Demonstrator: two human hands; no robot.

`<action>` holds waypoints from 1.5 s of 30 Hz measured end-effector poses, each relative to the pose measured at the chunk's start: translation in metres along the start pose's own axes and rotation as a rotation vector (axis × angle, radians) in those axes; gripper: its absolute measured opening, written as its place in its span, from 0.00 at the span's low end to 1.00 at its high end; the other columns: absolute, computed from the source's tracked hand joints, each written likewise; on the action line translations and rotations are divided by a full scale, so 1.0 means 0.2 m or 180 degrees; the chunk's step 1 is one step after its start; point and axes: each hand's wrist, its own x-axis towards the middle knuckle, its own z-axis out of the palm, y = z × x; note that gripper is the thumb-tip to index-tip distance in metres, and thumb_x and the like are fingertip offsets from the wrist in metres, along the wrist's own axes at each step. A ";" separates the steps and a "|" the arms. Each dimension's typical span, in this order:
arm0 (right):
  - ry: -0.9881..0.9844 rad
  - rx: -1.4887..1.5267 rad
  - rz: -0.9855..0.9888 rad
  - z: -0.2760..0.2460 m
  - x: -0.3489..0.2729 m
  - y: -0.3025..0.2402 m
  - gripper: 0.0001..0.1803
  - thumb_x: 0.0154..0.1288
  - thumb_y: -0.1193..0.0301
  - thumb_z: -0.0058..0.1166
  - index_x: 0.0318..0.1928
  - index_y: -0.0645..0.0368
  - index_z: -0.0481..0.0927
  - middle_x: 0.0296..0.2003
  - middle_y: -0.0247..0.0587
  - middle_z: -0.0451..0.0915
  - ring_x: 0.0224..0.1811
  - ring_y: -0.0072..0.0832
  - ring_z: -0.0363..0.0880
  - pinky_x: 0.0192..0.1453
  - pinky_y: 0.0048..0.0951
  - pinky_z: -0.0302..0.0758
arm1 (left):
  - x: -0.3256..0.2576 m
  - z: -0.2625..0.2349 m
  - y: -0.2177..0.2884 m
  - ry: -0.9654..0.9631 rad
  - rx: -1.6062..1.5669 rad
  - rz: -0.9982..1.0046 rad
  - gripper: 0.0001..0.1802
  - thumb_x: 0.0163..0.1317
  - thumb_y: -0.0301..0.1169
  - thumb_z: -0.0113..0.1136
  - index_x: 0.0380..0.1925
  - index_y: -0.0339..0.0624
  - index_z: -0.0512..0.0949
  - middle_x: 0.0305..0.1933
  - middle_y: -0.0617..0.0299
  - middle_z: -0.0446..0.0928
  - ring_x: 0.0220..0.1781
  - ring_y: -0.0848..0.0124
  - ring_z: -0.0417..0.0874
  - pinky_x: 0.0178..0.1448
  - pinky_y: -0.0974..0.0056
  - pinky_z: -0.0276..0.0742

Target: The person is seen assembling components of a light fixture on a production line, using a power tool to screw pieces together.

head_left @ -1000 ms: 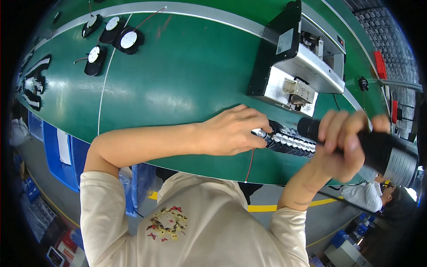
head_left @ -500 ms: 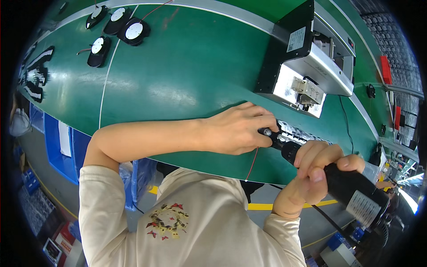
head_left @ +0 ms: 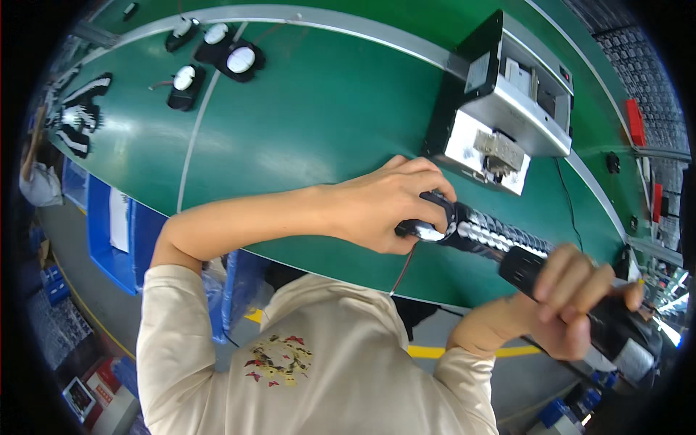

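Observation:
My left hand (head_left: 395, 203) is closed around a small black speaker-like unit (head_left: 422, 230) at the table's near edge. A thin red wire (head_left: 404, 270) hangs from that unit over the edge. My right hand (head_left: 565, 301) grips a black electric screwdriver (head_left: 523, 271), held tilted with its nose toward my left hand. Its tip stands apart from the unit. Between the hands lies a row of black and silvery parts (head_left: 493, 232), partly hidden by the screwdriver. Most of the held unit is covered by my fingers.
A black and silver bench machine (head_left: 478, 148) stands just beyond my hands, its cable (head_left: 567, 196) trailing to the right. Several black units with white discs (head_left: 241, 60) lie at the far left, near a fanned stack of black-and-white parts (head_left: 80, 116). Blue bins (head_left: 109, 246) stand below the table's left.
My right hand has pulled the screwdriver back to the right, off the unit. My left hand still holds the unit, now turned a little. The whole view has shifted slightly.

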 end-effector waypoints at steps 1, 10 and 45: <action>0.0149 0.0051 -0.0233 -0.01 0.01 0.00 0.33 0.58 0.75 0.61 0.64 0.50 0.65 0.21 0.28 0.72 0.15 0.19 0.71 0.22 0.22 0.75 | -0.02 -0.09 0.02 -0.0299 0.0074 -0.0225 0.20 0.40 0.26 0.71 0.38 0.50 0.83 0.60 0.61 0.74 0.61 0.59 0.71 0.61 0.53 0.64; -0.0002 -0.0439 -0.0311 -0.09 0.01 0.05 0.35 0.57 0.77 0.58 0.65 0.56 0.61 0.17 0.30 0.70 0.13 0.22 0.71 0.18 0.23 0.73 | 0.09 -0.98 -0.58 0.1200 0.2240 -0.0843 0.19 0.48 0.29 0.67 0.43 0.45 0.78 0.55 0.55 0.77 0.58 0.53 0.76 0.64 0.49 0.70; -0.0205 -0.0122 0.0022 -0.18 -0.02 0.00 0.37 0.61 0.80 0.57 0.69 0.57 0.57 0.23 0.37 0.72 0.17 0.27 0.71 0.25 0.32 0.73 | -0.03 -0.01 0.09 -0.0058 0.0466 0.0102 0.14 0.49 0.23 0.68 0.39 0.44 0.81 0.53 0.54 0.72 0.62 0.53 0.73 0.61 0.53 0.75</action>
